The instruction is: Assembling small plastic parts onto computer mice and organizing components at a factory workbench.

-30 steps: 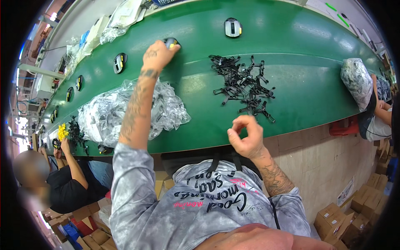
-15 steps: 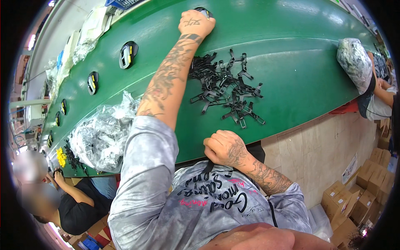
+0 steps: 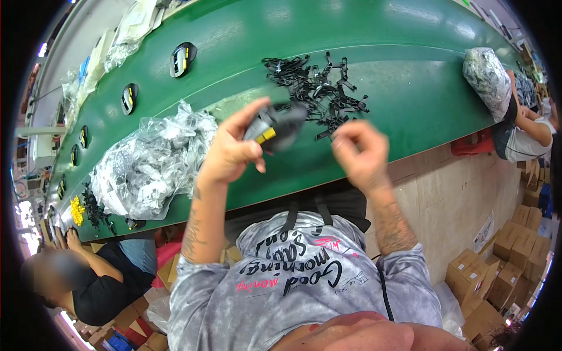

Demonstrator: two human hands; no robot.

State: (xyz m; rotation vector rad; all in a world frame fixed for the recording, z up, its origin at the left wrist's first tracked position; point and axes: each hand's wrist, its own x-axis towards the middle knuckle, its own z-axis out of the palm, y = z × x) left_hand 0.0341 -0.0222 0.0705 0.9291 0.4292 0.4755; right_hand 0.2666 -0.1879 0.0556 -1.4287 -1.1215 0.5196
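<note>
My left hand (image 3: 228, 146) grips a black oval plastic housing (image 3: 283, 126) with a yellow strip, tilted above the green table. Motion blurs the housing's far end. My right hand (image 3: 364, 153) is raised to the right of it, apart from it, with fingers curled together. Whatever those fingers may hold is hidden. Beyond both hands lies a loose pile of thin black plastic brackets (image 3: 316, 88). Similar housings, black with grey and yellow, lie spaced out on the left of the table; the nearest housing (image 3: 183, 59) is beyond my left hand.
A clear plastic bag (image 3: 155, 161) bulges on the table left of my left arm. Small yellow parts (image 3: 77, 210) lie near a co-worker (image 3: 105, 286). Another filled bag (image 3: 487, 79) stands by a person at right. Cardboard boxes (image 3: 477, 275) are stacked on the floor.
My left hand has come back from the table's far side with the housing in it. My right hand has risen from near my body to over the table's near edge.
</note>
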